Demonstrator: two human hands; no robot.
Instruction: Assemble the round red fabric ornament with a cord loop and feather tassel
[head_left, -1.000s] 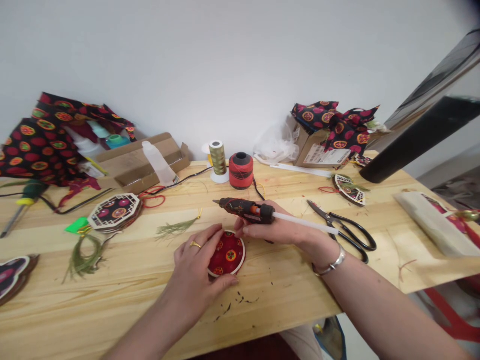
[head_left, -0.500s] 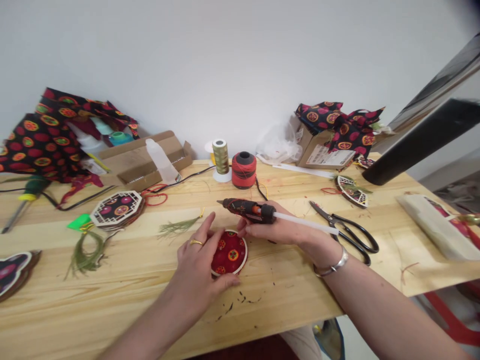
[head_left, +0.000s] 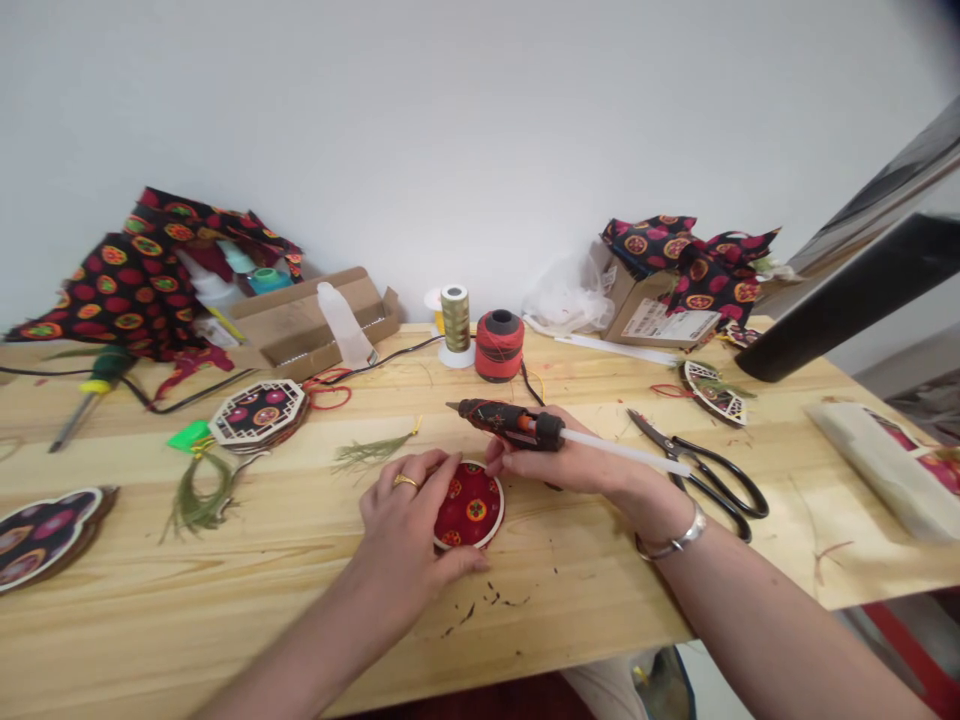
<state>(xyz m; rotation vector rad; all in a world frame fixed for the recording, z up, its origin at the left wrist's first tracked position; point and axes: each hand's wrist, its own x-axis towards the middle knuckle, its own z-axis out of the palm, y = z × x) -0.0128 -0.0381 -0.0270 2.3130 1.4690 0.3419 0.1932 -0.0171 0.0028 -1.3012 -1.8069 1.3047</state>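
Pine tabletop [head_left: 225,620], set against a white wall [head_left: 480,130], is strewn with craft materials. A round red fabric disc [head_left: 470,505] with a pale rim is held near the table's front edge by the left hand [head_left: 401,520], whose fingers [head_left: 431,478] are spread over it. A hot glue gun [head_left: 499,422] is grasped by the right hand [head_left: 577,465], its nozzle kept clear of the disc at 11 o'clock. Whether glue has been applied cannot be told. Assembled-looking work is counted as three pieces: a lattice-framed stack [head_left: 259,415] at 9 o'clock, a lobed piece [head_left: 45,530] further out at 9 o'clock, and a fan-shaped piece [head_left: 714,392] at 2 o'clock. Two green tassels [head_left: 367,453] [head_left: 199,500], two thread spools [head_left: 455,318] [head_left: 499,345] and one pair of scissors [head_left: 705,480] are also seen.
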